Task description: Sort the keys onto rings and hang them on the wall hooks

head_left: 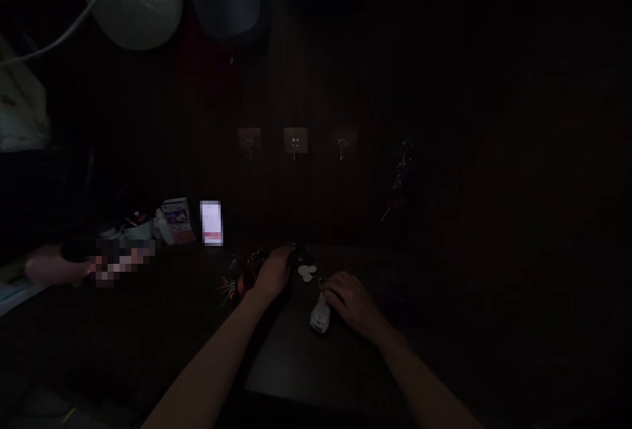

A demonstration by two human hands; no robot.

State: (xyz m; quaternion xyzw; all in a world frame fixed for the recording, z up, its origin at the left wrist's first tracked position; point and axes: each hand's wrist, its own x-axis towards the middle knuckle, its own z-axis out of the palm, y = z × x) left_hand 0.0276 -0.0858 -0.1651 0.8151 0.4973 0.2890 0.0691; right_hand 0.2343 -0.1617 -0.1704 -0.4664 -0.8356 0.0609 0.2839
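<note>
The light is very dim. My right hand (348, 299) is closed, its fingertips at the ring end of a pale, rounded keychain-like object (320, 317) on the dark surface. My left hand (276, 271) reaches farther in, fingers curled down beside a dark item (301, 254); what they hold, if anything, is lost in shadow. Between the two hands lie several pale round discs like coins (306, 273). Just left of my left hand rests a bunch of keys (228, 289) with an orange and black piece (243, 284).
A lit phone-like screen (212, 224) stands at the back, beside a small box (178, 220) and a white bottle (164, 226). Three hooks (295, 143) line the wall; keys (402, 169) hang to their right. Caps (133, 1) hang above. A pink object (56, 264) lies left.
</note>
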